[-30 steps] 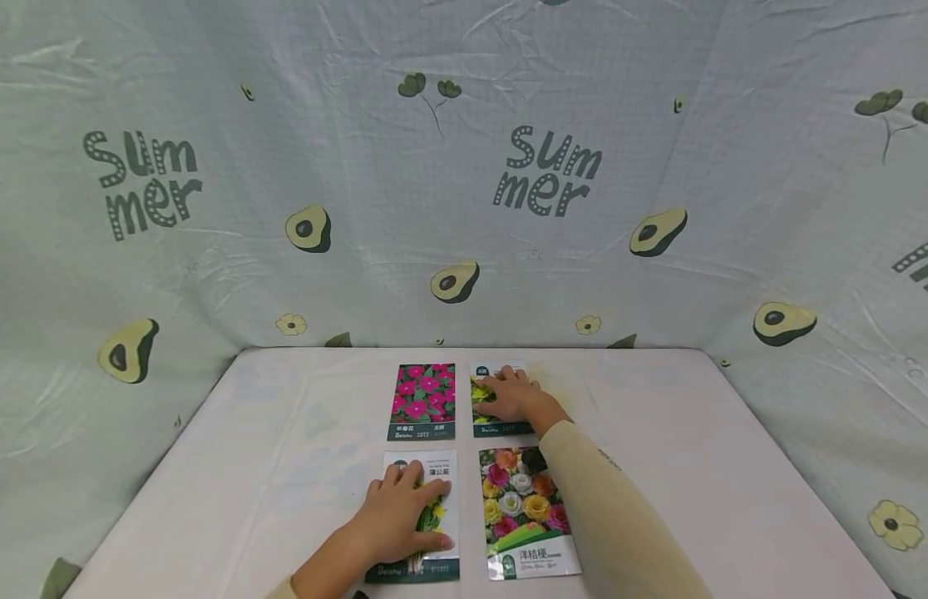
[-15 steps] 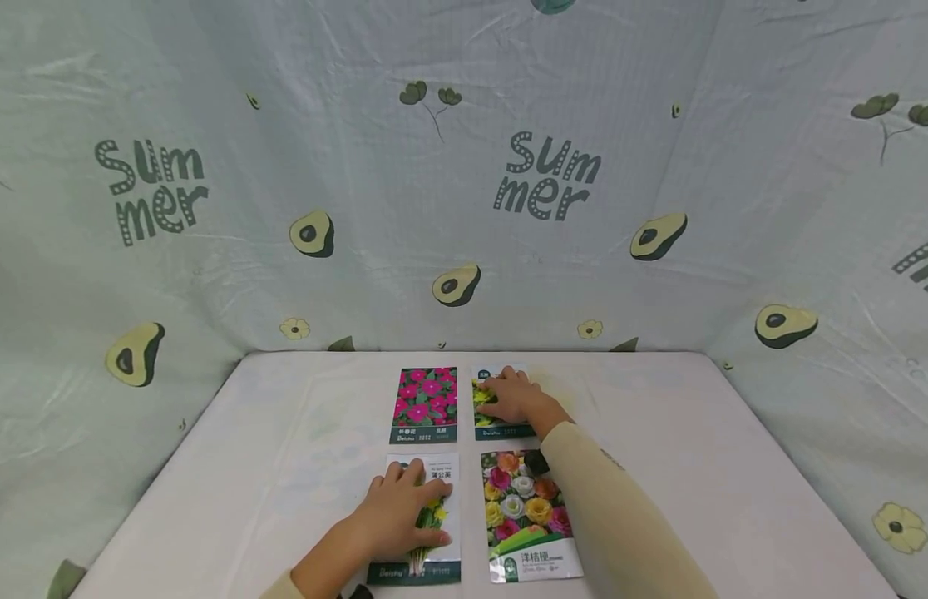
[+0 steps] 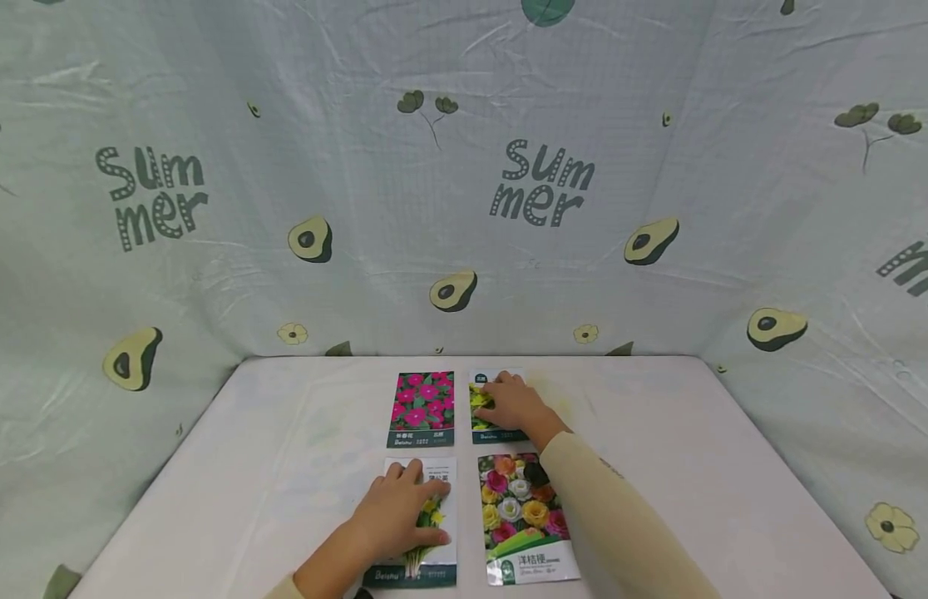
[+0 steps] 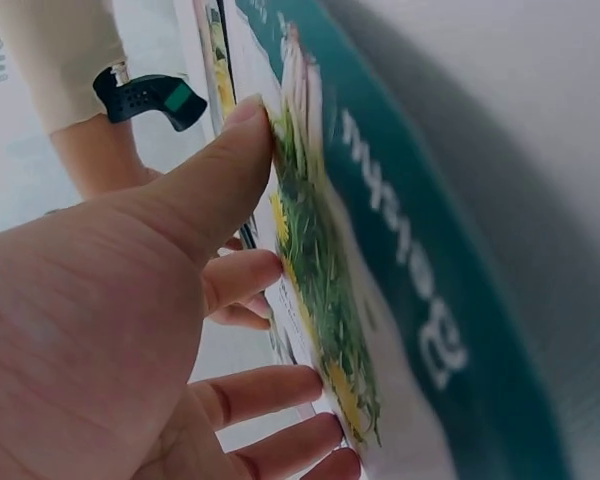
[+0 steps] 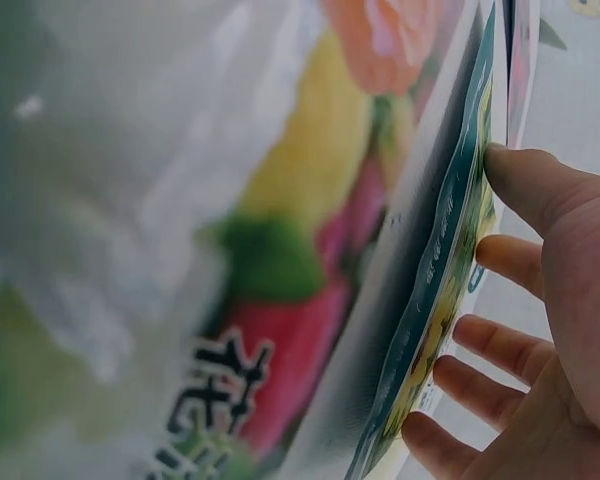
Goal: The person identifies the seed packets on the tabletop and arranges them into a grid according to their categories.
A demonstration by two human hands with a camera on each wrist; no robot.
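Four seed packets lie in two rows on the table. My left hand (image 3: 392, 516) rests, fingers spread, on the near-left seed packet (image 3: 434, 576), which pictures yellow flowers and green leaves. In the left wrist view its thumb and fingertips touch that packet's face. At the far right, my right hand (image 3: 515, 403) lies with spread fingers on another yellow-flower seed packet (image 3: 496, 435) and covers part of it. The right wrist view has the right fingertips against that packet. Beside it is a seed packet with pink flowers (image 3: 424, 403); a packet of mixed roses-like blooms (image 3: 518, 520) lies under the right forearm's left side.
The pale table (image 3: 307, 466) ends at a straight back edge. Behind it hangs a light curtain (image 3: 374, 183) printed with avocados and lettering. A dark wrist device (image 4: 160, 98) shows on the right arm in the left wrist view.
Both hands stay on the same two packets. The whole head view shifts slightly downward; the packets keep their arrangement.
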